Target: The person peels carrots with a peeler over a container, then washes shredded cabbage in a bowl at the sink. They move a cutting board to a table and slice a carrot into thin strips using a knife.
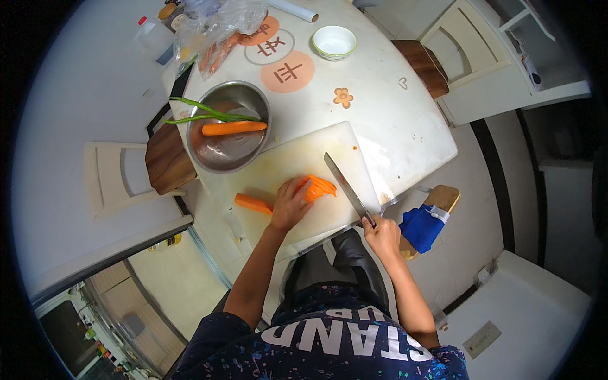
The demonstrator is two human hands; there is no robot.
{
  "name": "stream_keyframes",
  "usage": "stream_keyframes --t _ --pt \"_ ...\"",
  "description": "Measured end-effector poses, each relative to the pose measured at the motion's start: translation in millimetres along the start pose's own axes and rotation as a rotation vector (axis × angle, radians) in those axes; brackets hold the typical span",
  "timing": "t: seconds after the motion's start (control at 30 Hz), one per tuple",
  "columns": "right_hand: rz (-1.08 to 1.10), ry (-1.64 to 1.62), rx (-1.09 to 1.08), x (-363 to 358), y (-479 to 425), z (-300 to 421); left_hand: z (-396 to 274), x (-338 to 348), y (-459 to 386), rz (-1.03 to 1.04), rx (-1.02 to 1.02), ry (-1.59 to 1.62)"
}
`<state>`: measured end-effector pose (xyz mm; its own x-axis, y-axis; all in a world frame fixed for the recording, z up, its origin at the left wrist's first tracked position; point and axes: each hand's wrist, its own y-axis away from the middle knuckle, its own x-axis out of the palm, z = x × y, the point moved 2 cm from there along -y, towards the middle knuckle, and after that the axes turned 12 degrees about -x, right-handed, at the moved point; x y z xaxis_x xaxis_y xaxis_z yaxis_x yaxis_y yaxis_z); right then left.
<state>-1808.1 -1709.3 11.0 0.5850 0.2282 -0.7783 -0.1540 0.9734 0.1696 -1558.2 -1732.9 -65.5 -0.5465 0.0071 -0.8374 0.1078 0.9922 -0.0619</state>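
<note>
My right hand [381, 233] grips the handle end of a kitchen knife [348, 186], its blade slanting up and left over the right part of a pale plastic cutting board [327, 142]. My left hand [290, 202] rests with its fingertips on sliced carrot [319, 188] fanned out on the board; whether it grips the slices I cannot tell. A longer carrot piece [252, 203] lies to its left, partly behind the hand. Beyond the board's left corner, a steel bowl [228, 152] contains a peeled carrot [233, 128] and green peppers [213, 113] that stick out over its rim.
A white bowl [334, 42], a cardboard-cored roll [297, 9] and plastic bags [218, 28] with carrots are at the table's far side. Wooden-seated chairs stand left [166, 161] and right [420, 66]. A stool with blue cloth [422, 228] is right of the table's near edge.
</note>
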Motion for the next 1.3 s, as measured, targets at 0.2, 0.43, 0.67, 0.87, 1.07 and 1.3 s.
stream_keyframes --t 0.2,0.43,0.67,0.87,1.07,1.3 --pt "0.050 0.030 -0.148 1.4 -4.7 -5.9 1.7 4.0 -2.8 0.008 0.000 -0.031" --pt "0.042 0.051 -0.235 -0.2 -17.8 -8.3 -14.1 10.3 1.4 -0.091 -0.005 0.004" --pt "0.032 0.048 -0.155 9.4 -11.5 6.4 -10.6 24.4 0.4 -0.054 0.003 0.043" --pt "-0.027 0.163 -0.208 11.1 -4.9 17.0 -15.6 26.1 -1.9 -0.045 0.096 0.128" --pt "0.032 0.385 -0.387 17.5 13.8 30.7 3.7 49.4 -0.1 -0.103 0.078 0.130" --pt "0.058 0.385 -0.384 2.8 19.0 37.9 6.7 55.8 1.0 -0.100 0.032 0.129"
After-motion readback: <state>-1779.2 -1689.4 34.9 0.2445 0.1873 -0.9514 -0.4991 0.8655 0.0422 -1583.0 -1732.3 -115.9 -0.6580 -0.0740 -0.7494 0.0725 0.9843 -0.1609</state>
